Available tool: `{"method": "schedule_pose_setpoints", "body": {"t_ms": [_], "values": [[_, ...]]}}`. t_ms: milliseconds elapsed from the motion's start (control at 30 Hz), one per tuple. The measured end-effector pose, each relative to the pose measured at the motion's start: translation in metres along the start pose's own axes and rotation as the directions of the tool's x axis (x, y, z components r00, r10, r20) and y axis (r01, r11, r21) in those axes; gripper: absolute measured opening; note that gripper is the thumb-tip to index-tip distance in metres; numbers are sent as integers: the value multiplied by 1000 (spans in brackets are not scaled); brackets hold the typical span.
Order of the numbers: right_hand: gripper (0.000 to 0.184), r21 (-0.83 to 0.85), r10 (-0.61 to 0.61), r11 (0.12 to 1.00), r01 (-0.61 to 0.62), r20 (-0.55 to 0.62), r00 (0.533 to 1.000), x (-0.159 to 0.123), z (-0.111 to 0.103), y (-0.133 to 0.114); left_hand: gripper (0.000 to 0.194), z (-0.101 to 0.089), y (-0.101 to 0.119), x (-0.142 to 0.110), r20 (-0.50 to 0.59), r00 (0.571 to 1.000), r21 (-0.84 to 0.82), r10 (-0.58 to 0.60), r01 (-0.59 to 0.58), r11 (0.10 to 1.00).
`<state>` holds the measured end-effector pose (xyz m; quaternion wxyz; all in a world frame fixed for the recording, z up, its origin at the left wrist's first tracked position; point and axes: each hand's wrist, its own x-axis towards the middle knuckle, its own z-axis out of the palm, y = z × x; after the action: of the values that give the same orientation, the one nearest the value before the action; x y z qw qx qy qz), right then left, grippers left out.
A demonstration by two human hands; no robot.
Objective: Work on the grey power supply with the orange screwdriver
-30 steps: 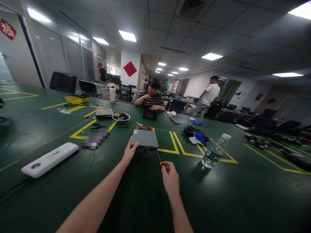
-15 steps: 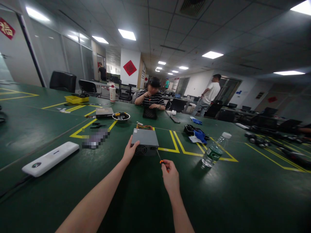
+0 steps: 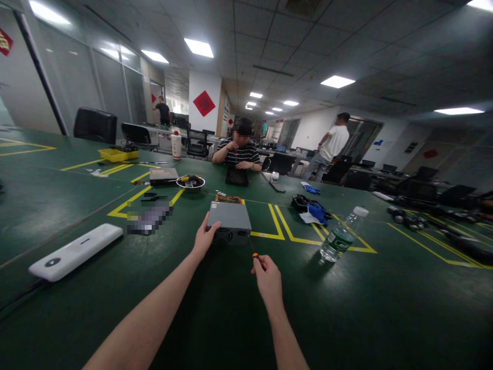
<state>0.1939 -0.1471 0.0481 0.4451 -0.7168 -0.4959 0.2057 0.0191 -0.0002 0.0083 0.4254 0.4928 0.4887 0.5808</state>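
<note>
A grey computer power supply (image 3: 230, 216) sits on the green table, its fan and socket side facing me and coloured wires (image 3: 228, 198) coming out at the back. My left hand (image 3: 205, 236) grips its left edge, thumb on the top front corner and fingers along the side. In my right hand (image 3: 266, 272) is a screwdriver (image 3: 256, 255) with an orange and dark handle, closed between thumb and fingers. Its thin shaft points up and left to the lower right corner of the power supply's front. Whether the tip touches a screw is too small to tell.
Right of the power supply stands a water bottle (image 3: 342, 235), with blue gloves (image 3: 317, 214) behind it. To the left lie a white elongated device (image 3: 77, 252) with a cable, a blurred-out phone (image 3: 150, 218) and a bowl of tools (image 3: 190, 183). Across the table sits a person (image 3: 242, 149).
My view has shifted slightly. My left hand keeps its grip on the power supply, and my right fingers have changed their position a little around the screwdriver handle.
</note>
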Motion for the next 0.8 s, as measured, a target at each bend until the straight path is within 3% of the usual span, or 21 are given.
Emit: {"method": "schedule_pose_setpoints", "body": {"t_ms": [300,367,467,633,700,800], "values": [[15,-323,-101,942,90,-17,995,-9,7,-10,78,-1,-3,3,-5,1000,32,7,-7,999],[21,-463,-165,874,146,0,986,-10,8,-13,77,-2,-3,4,-5,1000,49,21,-20,999],[32,-673,-285,696,251,62,956,-11,9,-16,76,-2,-4,4,-12,999,65,43,-42,997],[41,-759,-366,557,338,141,920,-10,7,-20,73,0,-4,3,-26,999,63,38,-36,997],[42,-759,-366,541,363,177,914,-10,5,-22,71,0,-4,3,-39,999,53,38,-36,998],[40,-658,-339,658,367,176,924,-7,3,-23,69,2,-5,2,-47,998,33,50,-49,998]]}}
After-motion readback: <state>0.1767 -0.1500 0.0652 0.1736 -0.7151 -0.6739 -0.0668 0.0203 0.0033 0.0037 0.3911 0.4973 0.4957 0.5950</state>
